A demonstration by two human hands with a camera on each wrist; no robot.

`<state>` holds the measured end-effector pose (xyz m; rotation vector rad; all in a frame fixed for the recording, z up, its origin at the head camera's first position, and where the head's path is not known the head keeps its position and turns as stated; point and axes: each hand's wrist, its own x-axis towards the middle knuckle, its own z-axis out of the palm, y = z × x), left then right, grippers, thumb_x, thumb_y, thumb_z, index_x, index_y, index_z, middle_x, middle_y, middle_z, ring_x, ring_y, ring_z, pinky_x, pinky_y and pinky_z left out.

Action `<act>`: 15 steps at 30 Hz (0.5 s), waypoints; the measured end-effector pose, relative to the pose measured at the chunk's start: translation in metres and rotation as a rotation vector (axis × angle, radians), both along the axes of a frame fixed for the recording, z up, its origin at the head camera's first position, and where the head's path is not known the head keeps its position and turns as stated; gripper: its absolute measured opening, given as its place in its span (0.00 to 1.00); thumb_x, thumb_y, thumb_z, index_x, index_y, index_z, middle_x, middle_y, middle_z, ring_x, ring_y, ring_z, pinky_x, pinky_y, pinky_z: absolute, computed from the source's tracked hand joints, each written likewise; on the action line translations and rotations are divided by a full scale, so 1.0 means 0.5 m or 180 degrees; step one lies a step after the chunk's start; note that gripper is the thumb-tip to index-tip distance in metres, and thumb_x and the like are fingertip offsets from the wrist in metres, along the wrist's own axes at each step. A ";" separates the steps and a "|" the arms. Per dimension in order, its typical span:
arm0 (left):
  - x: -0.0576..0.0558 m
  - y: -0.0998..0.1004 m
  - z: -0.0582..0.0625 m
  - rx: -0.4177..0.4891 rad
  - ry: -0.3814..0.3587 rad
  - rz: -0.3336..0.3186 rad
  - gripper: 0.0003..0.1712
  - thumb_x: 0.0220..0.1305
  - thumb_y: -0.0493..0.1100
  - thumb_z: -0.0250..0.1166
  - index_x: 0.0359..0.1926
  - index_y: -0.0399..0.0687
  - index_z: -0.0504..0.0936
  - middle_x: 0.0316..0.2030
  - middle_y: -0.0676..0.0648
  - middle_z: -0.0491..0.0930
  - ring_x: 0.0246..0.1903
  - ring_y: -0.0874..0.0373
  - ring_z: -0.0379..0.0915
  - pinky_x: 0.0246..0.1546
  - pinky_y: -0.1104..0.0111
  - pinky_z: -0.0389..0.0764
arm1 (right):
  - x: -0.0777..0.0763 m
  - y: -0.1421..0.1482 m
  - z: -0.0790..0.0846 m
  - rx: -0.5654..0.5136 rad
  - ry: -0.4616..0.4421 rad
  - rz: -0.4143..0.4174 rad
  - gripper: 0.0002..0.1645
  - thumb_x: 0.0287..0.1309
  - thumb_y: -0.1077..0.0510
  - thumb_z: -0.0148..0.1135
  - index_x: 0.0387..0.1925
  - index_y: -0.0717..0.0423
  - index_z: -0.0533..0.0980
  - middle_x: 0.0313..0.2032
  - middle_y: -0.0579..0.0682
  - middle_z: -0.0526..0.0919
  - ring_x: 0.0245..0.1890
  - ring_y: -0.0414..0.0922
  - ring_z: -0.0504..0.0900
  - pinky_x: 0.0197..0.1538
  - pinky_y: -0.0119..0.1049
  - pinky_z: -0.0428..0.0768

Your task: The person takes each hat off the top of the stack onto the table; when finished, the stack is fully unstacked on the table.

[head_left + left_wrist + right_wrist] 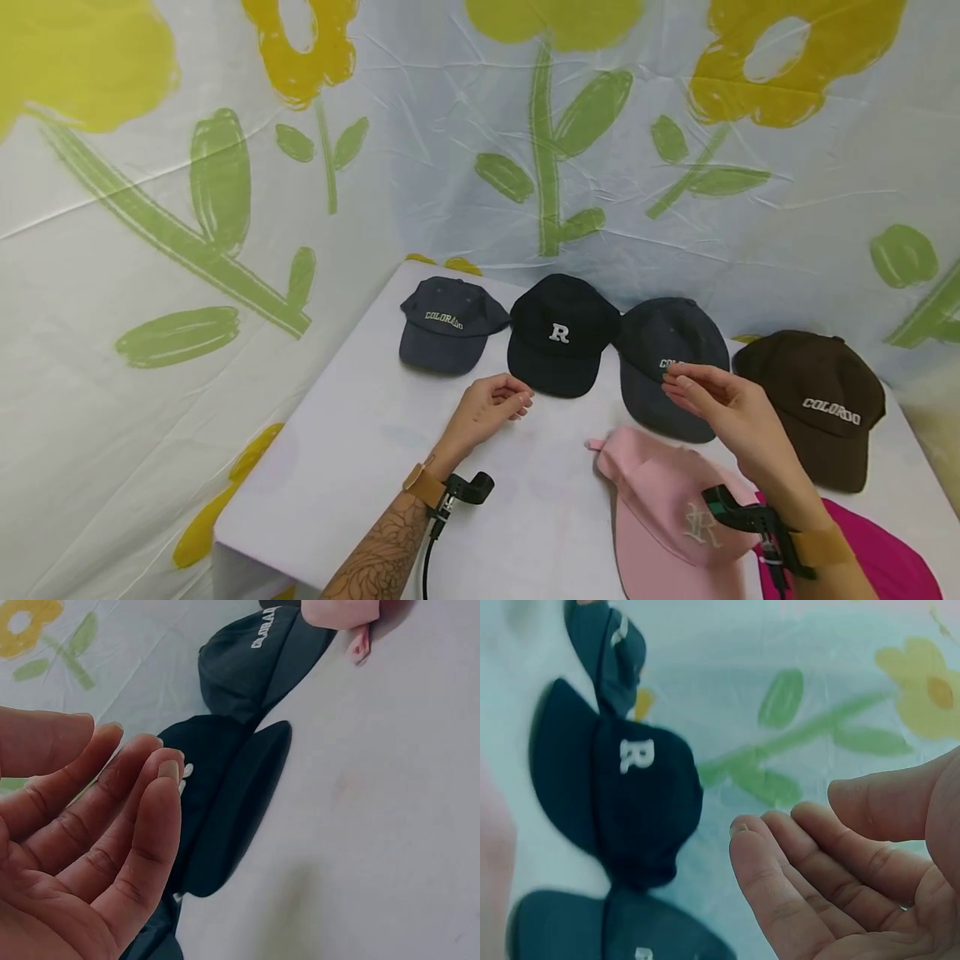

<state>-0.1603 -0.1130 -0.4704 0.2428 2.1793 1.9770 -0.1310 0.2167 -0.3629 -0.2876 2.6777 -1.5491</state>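
My left hand hovers before a black cap with a white R, its fingers loosely bent around nothing. In the left wrist view, a gap shows between the thumb and the fingers. My right hand is raised over a dark grey-blue cap, partly covering its lettering; its fingers are relaxed and hold nothing. Below the right hand lies a pink cap with a pale letter on its front. A brown COLORADO cap sits to the right. At the left end of the row is a dark blue COLORADO cap.
A magenta item, partly hidden by the right forearm, lies at the lower right. The white-covered table has its left edge in sight. Behind it hangs a cloth printed with yellow flowers. A black cable trails from the left wrist camera.
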 end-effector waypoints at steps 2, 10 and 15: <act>-0.003 -0.010 0.000 0.0047 0.0015 0.0027 0.07 0.70 0.39 0.64 0.44 0.41 0.85 0.40 0.43 0.88 0.37 0.55 0.85 0.40 0.67 0.86 | -0.009 -0.019 0.008 0.0031 0.0017 0.0049 0.26 0.74 0.52 0.56 0.63 0.65 0.73 0.48 0.34 0.86 0.47 0.31 0.87 0.49 0.23 0.82; -0.013 -0.054 0.003 0.0188 -0.0005 0.0202 0.09 0.69 0.39 0.66 0.46 0.39 0.84 0.42 0.38 0.87 0.39 0.52 0.86 0.41 0.70 0.86 | -0.063 -0.097 0.029 0.0024 -0.0062 0.0200 0.26 0.74 0.49 0.56 0.63 0.62 0.74 0.53 0.52 0.84 0.47 0.29 0.85 0.50 0.25 0.83; -0.014 -0.084 0.004 0.0186 -0.0002 0.0355 0.09 0.69 0.39 0.66 0.47 0.39 0.84 0.42 0.38 0.87 0.38 0.53 0.85 0.41 0.69 0.86 | -0.102 -0.142 0.030 -0.0110 -0.0215 0.0277 0.28 0.74 0.48 0.56 0.63 0.64 0.73 0.56 0.60 0.82 0.48 0.31 0.86 0.52 0.25 0.82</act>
